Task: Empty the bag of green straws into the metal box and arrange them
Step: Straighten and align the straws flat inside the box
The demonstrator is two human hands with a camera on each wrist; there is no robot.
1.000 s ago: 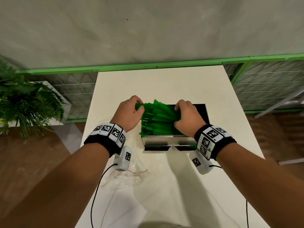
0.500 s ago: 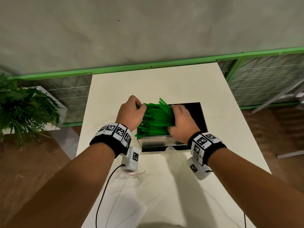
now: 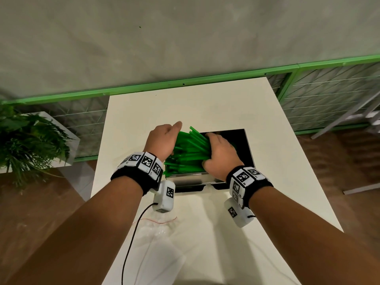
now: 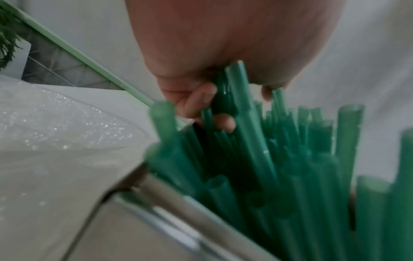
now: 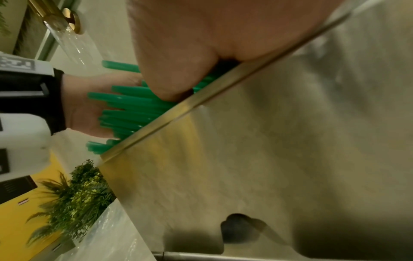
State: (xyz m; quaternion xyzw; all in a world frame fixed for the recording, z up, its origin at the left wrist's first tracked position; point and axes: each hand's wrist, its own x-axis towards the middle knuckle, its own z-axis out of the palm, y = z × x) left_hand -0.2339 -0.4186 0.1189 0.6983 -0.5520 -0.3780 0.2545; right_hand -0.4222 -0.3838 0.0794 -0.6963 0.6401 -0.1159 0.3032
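Both hands, left hand [image 3: 163, 140] and right hand [image 3: 221, 155], clasp the translucent green plastic straws [image 3: 188, 151] between them over the shiny rectangular metal box [image 3: 247, 149]. Arranging is under way; next, I judge, they need squaring lengthwise inside.

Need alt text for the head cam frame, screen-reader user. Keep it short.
Two bare hands squeeze a messy bundle of green plastic straws from both sides over the left part of an open shiny metal box on a white table; left hand, right hand. A crumpled clear plastic bag lies nearer the person.

Green straws [image 3: 188, 153] heaped in metal box [image 3: 247, 149]
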